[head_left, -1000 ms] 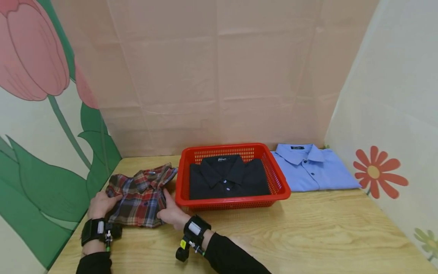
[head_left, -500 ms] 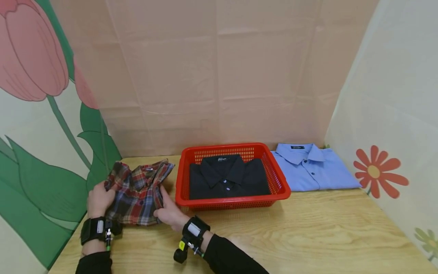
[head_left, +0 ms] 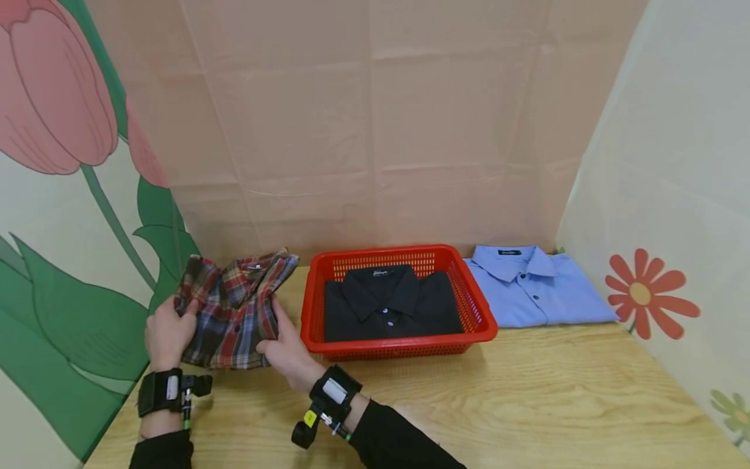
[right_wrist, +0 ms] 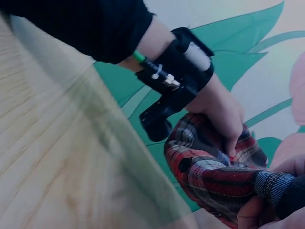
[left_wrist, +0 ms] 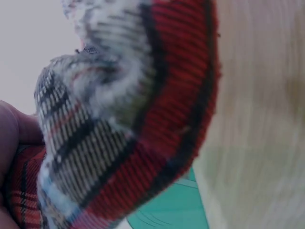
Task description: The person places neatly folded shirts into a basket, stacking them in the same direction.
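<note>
A folded plaid shirt [head_left: 234, 319], red, grey and blue, is held at both sides at the left of the table. My left hand [head_left: 170, 332] grips its left side, with the thumb on top. On the other side my right hand [head_left: 290, 352] pinches the shirt's edge, its fingers partly hidden beneath. In the right wrist view the shirt [right_wrist: 214, 176] sags between both hands and appears raised off the table. Its fabric [left_wrist: 157, 95] fills much of the left wrist view, blurred, with part of my left hand [left_wrist: 14, 129] at the edge.
A red plastic basket [head_left: 404, 346] stands just right of my right hand. Inside it lies a folded black shirt [head_left: 392, 316]. A folded light blue shirt [head_left: 545, 296] lies on the wooden table [head_left: 527, 404] beyond the basket. Printed cloth walls border the left, back and right.
Both hands have taken the plaid shirt up from the table. It has shifted slightly away from me, and its middle now sags. The basket and other shirts have not moved.
</note>
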The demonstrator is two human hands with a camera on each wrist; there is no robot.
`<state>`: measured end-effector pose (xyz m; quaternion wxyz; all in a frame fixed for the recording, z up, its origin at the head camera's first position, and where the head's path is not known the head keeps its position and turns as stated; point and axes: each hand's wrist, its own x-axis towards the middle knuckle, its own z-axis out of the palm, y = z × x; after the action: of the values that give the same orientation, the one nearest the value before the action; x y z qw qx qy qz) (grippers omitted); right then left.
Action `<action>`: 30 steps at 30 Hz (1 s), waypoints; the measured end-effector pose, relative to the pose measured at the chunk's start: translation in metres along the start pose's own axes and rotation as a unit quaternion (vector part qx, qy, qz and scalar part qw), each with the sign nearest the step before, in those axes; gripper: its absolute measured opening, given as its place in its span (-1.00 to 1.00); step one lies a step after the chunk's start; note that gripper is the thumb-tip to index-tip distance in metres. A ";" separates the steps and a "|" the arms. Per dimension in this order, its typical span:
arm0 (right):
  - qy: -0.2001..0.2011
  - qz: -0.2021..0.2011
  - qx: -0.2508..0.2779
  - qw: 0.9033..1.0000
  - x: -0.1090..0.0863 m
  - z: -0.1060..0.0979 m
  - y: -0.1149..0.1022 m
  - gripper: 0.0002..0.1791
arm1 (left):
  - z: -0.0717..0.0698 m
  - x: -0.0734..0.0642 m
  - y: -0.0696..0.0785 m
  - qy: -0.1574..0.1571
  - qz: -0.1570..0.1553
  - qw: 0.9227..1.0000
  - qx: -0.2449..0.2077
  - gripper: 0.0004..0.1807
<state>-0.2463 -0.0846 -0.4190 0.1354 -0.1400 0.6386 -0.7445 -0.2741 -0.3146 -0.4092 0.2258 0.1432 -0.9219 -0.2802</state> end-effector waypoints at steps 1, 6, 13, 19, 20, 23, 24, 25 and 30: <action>0.001 -0.001 0.008 1.000 -0.001 -0.001 -0.003 0.01 | -0.001 -0.001 0.003 0.004 0.003 1.000 -0.001 -0.55; 0.006 0.001 0.034 0.999 -0.006 -0.011 -0.015 0.02 | -0.005 -0.005 0.019 0.017 0.016 1.000 -0.007 -0.56; 0.006 0.013 0.032 0.999 -0.012 -0.033 -0.034 -0.03 | -0.005 -0.008 0.041 0.033 0.059 0.997 -0.032 -0.59; 0.003 0.010 0.036 0.999 -0.018 -0.052 -0.042 0.00 | -0.004 -0.012 0.054 0.044 0.073 0.995 -0.060 -0.60; 0.002 0.008 0.036 0.999 -0.019 -0.055 -0.043 0.01 | -0.004 -0.012 0.056 0.046 0.074 0.994 -0.068 -0.61; -0.006 0.002 0.045 0.999 -0.023 -0.064 -0.046 0.01 | -0.001 -0.014 0.063 0.045 0.078 0.992 -0.090 -0.61; -0.005 0.004 0.047 0.999 -0.024 -0.068 -0.047 0.01 | 0.001 -0.015 0.065 0.044 0.080 0.991 -0.097 -0.61; -0.005 0.008 0.050 0.999 -0.026 -0.072 -0.048 0.01 | 0.003 -0.016 0.066 0.042 0.081 0.990 -0.105 -0.61; -0.018 0.021 0.042 0.999 -0.031 -0.096 -0.052 -0.01 | 0.012 -0.018 0.075 0.051 0.089 0.984 -0.145 -0.62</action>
<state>-0.2553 0.0228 -0.3831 0.1676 -0.1340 0.6073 -0.7649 -0.2747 -0.2419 -0.3800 0.3147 0.0404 -0.8678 -0.3825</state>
